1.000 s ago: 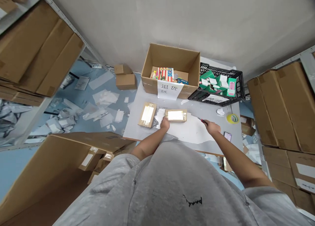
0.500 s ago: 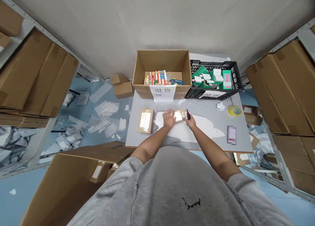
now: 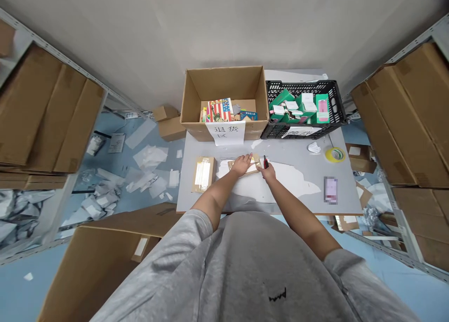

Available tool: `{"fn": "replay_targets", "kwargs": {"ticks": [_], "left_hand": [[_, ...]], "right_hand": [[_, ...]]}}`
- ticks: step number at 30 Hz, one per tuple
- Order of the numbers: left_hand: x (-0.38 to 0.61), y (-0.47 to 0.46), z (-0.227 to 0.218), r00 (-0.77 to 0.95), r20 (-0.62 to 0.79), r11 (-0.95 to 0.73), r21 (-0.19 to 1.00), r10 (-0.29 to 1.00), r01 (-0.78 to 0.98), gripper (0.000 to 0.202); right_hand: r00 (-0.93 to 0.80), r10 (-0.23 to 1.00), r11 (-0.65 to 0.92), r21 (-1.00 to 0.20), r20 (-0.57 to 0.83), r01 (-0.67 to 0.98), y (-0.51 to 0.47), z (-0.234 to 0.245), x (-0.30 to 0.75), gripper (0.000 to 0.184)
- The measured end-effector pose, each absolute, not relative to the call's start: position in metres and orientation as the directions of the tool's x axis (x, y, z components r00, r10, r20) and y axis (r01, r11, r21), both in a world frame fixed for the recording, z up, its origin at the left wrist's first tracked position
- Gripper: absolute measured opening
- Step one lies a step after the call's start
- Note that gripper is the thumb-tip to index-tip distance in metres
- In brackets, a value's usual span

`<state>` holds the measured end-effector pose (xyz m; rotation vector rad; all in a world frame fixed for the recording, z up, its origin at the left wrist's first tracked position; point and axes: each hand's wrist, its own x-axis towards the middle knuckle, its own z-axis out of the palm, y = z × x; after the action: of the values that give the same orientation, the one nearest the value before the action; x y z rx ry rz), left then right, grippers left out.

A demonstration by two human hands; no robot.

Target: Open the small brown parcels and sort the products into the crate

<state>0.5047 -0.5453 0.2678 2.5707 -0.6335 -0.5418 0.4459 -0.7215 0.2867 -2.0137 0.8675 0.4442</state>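
Note:
A small taped cardboard box with a white label lies on the white sheet on the table. My left hand lies across its top, fingers bent over toward its far side, holding it. At the box's right end is my right hand, closed around a red and black utility knife that points away from me. Its fingertips touch that end of the box. Left of my hands a second taped cardboard box with a white label rests on the table.
Behind stands a large open carton with books, beside a black crate of green boxes. A yellow tape roll, crumpled paper and a blurred phone-like item lie to the right. Another big carton stands by my left side.
My left hand has shifted from lying spread on the box's left part to reaching across its top. The small box has tilted slightly. The right hand still holds the knife; the view has shifted a little.

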Motion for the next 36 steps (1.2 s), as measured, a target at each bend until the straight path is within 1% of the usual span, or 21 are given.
{"fn": "replay_targets", "kwargs": {"ticks": [2, 3, 4, 6, 7, 9, 11, 17, 21, 25, 28, 32, 36], "left_hand": [[0.505, -0.545, 0.268, 0.798, -0.260, -0.785, 0.492, -0.544, -0.376, 0.068], [0.505, -0.544, 0.268, 0.792, -0.258, -0.779, 0.494, -0.554, -0.385, 0.067], [0.505, -0.544, 0.268, 0.789, -0.258, -0.777, 0.497, -0.557, -0.386, 0.067], [0.504, -0.544, 0.268, 0.794, -0.260, -0.779, 0.502, -0.550, -0.375, 0.067], [0.504, -0.544, 0.268, 0.799, -0.260, -0.781, 0.506, -0.543, -0.366, 0.067], [0.504, -0.545, 0.267, 0.809, -0.253, -0.778, 0.523, -0.531, -0.347, 0.066], [0.504, -0.545, 0.267, 0.817, -0.241, -0.765, 0.554, -0.524, -0.328, 0.064], [0.513, -0.544, 0.269, 0.800, -0.280, -0.758, 0.578, -0.531, -0.301, 0.065], [0.516, -0.544, 0.269, 0.782, -0.303, -0.760, 0.573, -0.545, -0.307, 0.066], [0.516, -0.545, 0.269, 0.784, -0.302, -0.763, 0.567, -0.543, -0.310, 0.066], [0.518, -0.547, 0.269, 0.792, -0.316, -0.783, 0.546, -0.522, -0.299, 0.059], [0.521, -0.547, 0.270, 0.788, -0.330, -0.797, 0.520, -0.520, -0.308, 0.051], [0.525, -0.542, 0.275, 0.786, -0.320, -0.789, 0.526, -0.529, -0.317, 0.060]], "right_hand": [[0.696, -0.466, -0.370, -0.594, -0.546, -0.714, -0.714, 0.288, 0.434, 0.056], [0.698, -0.477, -0.325, -0.631, -0.534, -0.705, -0.710, 0.290, 0.427, 0.048], [0.705, -0.468, -0.264, -0.677, -0.533, -0.687, -0.704, 0.292, 0.421, 0.040], [0.717, -0.408, -0.120, -0.745, -0.566, -0.656, -0.694, 0.296, 0.412, 0.031], [0.713, -0.373, -0.055, -0.753, -0.593, -0.655, -0.689, 0.299, 0.409, 0.027], [0.685, -0.325, 0.028, -0.731, -0.652, -0.682, -0.682, 0.304, 0.407, 0.021], [0.666, -0.313, 0.040, -0.710, -0.677, -0.703, -0.679, 0.307, 0.408, 0.017], [0.652, -0.318, -0.067, -0.669, -0.689, -0.740, -0.680, 0.310, 0.406, 0.017], [0.629, -0.317, -0.061, -0.646, -0.710, -0.761, -0.679, 0.312, 0.413, 0.018], [0.629, -0.338, -0.068, -0.648, -0.700, -0.758, -0.677, 0.314, 0.417, 0.018], [0.637, -0.332, -0.087, -0.650, -0.696, -0.755, -0.676, 0.314, 0.411, 0.020], [0.617, -0.336, -0.035, -0.645, -0.711, -0.763, -0.675, 0.314, 0.412, 0.021], [0.605, -0.344, 0.029, -0.652, -0.718, -0.758, -0.682, 0.314, 0.421, 0.023]]}}
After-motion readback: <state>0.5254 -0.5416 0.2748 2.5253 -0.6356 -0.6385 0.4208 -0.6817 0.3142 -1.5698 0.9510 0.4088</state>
